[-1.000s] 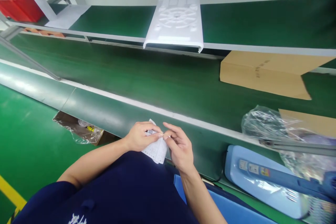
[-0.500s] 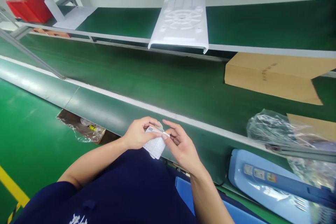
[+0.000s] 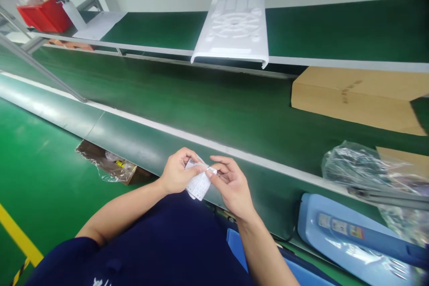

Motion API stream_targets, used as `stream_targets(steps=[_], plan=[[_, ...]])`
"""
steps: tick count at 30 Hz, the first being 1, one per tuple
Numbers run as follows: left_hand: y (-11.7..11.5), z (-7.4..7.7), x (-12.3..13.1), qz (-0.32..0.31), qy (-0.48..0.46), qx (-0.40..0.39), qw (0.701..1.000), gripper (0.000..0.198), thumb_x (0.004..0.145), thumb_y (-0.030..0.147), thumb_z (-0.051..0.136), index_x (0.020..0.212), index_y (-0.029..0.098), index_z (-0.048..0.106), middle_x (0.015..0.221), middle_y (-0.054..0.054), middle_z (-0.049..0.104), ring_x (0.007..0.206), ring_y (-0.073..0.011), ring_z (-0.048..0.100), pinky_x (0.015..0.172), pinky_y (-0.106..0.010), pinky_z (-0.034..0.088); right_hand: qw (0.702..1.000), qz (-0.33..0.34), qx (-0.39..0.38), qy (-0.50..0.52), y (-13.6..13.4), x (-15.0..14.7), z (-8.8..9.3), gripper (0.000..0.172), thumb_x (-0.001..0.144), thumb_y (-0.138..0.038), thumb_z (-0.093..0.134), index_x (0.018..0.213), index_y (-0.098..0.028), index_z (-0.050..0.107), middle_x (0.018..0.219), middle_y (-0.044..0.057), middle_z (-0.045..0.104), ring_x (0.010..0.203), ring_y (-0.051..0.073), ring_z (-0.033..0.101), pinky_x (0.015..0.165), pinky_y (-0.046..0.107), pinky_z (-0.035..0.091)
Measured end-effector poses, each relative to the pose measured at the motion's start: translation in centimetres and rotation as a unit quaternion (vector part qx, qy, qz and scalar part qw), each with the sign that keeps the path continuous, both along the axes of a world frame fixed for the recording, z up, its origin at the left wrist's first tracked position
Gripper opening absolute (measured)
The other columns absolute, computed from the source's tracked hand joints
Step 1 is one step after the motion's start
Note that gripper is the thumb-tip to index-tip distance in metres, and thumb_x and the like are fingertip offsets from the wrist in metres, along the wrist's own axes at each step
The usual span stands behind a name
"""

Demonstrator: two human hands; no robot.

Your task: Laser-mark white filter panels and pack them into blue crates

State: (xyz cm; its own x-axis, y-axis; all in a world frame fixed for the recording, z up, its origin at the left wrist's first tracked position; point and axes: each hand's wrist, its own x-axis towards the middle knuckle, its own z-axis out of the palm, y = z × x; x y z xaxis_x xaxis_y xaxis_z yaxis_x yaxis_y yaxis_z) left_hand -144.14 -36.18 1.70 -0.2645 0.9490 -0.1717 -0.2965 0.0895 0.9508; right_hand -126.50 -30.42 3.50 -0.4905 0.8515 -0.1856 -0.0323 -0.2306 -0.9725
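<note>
A small white label sheet (image 3: 198,184) with printed rows is held close to my body, just below the near rail of the green conveyor (image 3: 208,107). My left hand (image 3: 176,173) grips the sheet from the left with thumb and fingers. My right hand (image 3: 231,185) pinches its upper right corner, where a small label lifts off. Both hands touch at the fingertips over the sheet.
A white moulded plastic panel (image 3: 234,27) lies on the upper shelf. A brown cardboard box (image 3: 355,96) sits on the belt at right, with a clear plastic bag (image 3: 362,167) nearer. A light blue device (image 3: 351,241) is at lower right. A red bin (image 3: 43,13) is far left.
The sheet has been drawn slightly up and folded smaller between my hands. My right fingertips have shifted onto its top corner. The view has drifted a little left.
</note>
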Motion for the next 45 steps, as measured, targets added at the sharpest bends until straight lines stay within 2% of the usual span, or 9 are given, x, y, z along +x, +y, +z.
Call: stream_targets(steps=[5, 9, 12, 19, 27, 31, 35, 40, 45], plan=[[0.4, 0.6, -0.3, -0.003, -0.020, -0.014, 1.000, 0.046, 0.078, 0.041, 0.095, 0.100, 0.019, 0.062, 0.087, -0.004, 0.076, 0.072, -0.0157, 0.070, 0.068, -0.026, 0.055, 1.000, 0.009, -0.003, -0.005, 0.4, -0.2, 0.0, 0.050, 0.090, -0.053, 0.088, 0.124, -0.027, 0.061, 0.087, 0.002, 0.072, 0.076, 0.020, 0.070, 0.071, 0.034, 0.060], [0.7, 1.2, -1.4, -0.071, -0.038, -0.038, 0.996, 0.059, 0.078, 0.040, 0.095, 0.122, 0.018, 0.063, 0.084, -0.003, 0.075, 0.067, -0.0153, 0.068, 0.063, -0.025, 0.052, 0.999, 0.029, 0.014, -0.043, 0.8, 0.1, 0.4, 0.052, 0.093, -0.055, 0.085, 0.128, -0.027, 0.059, 0.088, 0.001, 0.072, 0.078, 0.021, 0.070, 0.072, 0.035, 0.059], [0.8, 1.5, -2.0, -0.111, -0.023, -0.045, 0.993, 0.059, 0.079, 0.040, 0.095, 0.125, 0.017, 0.065, 0.088, -0.005, 0.077, 0.072, -0.0173, 0.070, 0.067, -0.027, 0.054, 0.996, 0.041, 0.032, -0.066, 1.2, 0.5, 0.6, 0.055, 0.094, -0.055, 0.083, 0.134, -0.027, 0.058, 0.088, 0.001, 0.071, 0.078, 0.020, 0.068, 0.071, 0.034, 0.057], [0.7, 1.6, -1.5, -0.087, 0.061, 0.001, 0.994, 0.038, 0.086, 0.032, 0.090, 0.114, 0.018, 0.069, 0.086, -0.002, 0.073, 0.074, -0.0142, 0.066, 0.068, -0.024, 0.050, 0.993, 0.054, 0.053, -0.088, 1.4, 0.8, 1.0, 0.052, 0.096, -0.055, 0.082, 0.134, -0.025, 0.062, 0.088, 0.002, 0.072, 0.078, 0.019, 0.065, 0.071, 0.034, 0.056], [1.6, 1.3, -0.4, -0.022, -0.016, -0.003, 1.000, 0.048, 0.077, 0.040, 0.097, 0.098, 0.019, 0.060, 0.076, 0.001, 0.069, 0.061, -0.0112, 0.059, 0.059, -0.023, 0.048, 1.000, -0.012, -0.009, -0.005, 1.5, 0.2, 0.7, 0.050, 0.088, -0.051, 0.092, 0.119, -0.028, 0.060, 0.087, 0.002, 0.075, 0.077, 0.019, 0.069, 0.072, 0.031, 0.057], [1.7, 1.4, -0.9, -0.043, -0.048, -0.024, 0.998, 0.053, 0.079, 0.042, 0.096, 0.110, 0.019, 0.060, 0.080, -0.002, 0.074, 0.063, -0.0140, 0.065, 0.060, -0.024, 0.052, 1.000, -0.004, -0.015, -0.012, 1.8, 0.3, 0.2, 0.052, 0.089, -0.054, 0.091, 0.120, -0.028, 0.058, 0.088, 0.002, 0.076, 0.077, 0.020, 0.070, 0.070, 0.032, 0.058], [1.7, 1.6, -1.8, -0.105, -0.069, -0.060, 0.990, 0.067, 0.074, 0.038, 0.098, 0.125, 0.019, 0.058, 0.089, -0.007, 0.079, 0.071, -0.0200, 0.072, 0.066, -0.030, 0.059, 0.998, 0.003, 0.021, -0.052, 2.1, 0.7, 0.3, 0.054, 0.091, -0.057, 0.086, 0.127, -0.028, 0.057, 0.090, 0.002, 0.074, 0.078, 0.020, 0.069, 0.071, 0.033, 0.057], [1.4, 2.0, -2.2, -0.106, 0.019, -0.056, 0.993, 0.046, 0.079, 0.033, 0.091, 0.117, 0.018, 0.068, 0.081, -0.003, 0.076, 0.066, -0.0161, 0.067, 0.065, -0.026, 0.052, 0.980, 0.075, 0.097, -0.154, 2.5, 1.1, 1.3, 0.063, 0.095, -0.054, 0.080, 0.146, -0.027, 0.054, 0.097, 0.002, 0.076, 0.079, 0.021, 0.067, 0.077, 0.038, 0.057], [1.1, 2.2, -2.2, -0.103, 0.070, -0.055, 0.991, 0.038, 0.079, 0.029, 0.088, 0.111, 0.018, 0.071, 0.083, -0.003, 0.078, 0.070, -0.0163, 0.067, 0.068, -0.026, 0.051, 0.968, 0.130, 0.075, -0.199, 2.4, 1.1, 1.6, 0.058, 0.096, -0.055, 0.078, 0.144, -0.029, 0.060, 0.093, 0.001, 0.078, 0.080, 0.023, 0.069, 0.076, 0.038, 0.055]])
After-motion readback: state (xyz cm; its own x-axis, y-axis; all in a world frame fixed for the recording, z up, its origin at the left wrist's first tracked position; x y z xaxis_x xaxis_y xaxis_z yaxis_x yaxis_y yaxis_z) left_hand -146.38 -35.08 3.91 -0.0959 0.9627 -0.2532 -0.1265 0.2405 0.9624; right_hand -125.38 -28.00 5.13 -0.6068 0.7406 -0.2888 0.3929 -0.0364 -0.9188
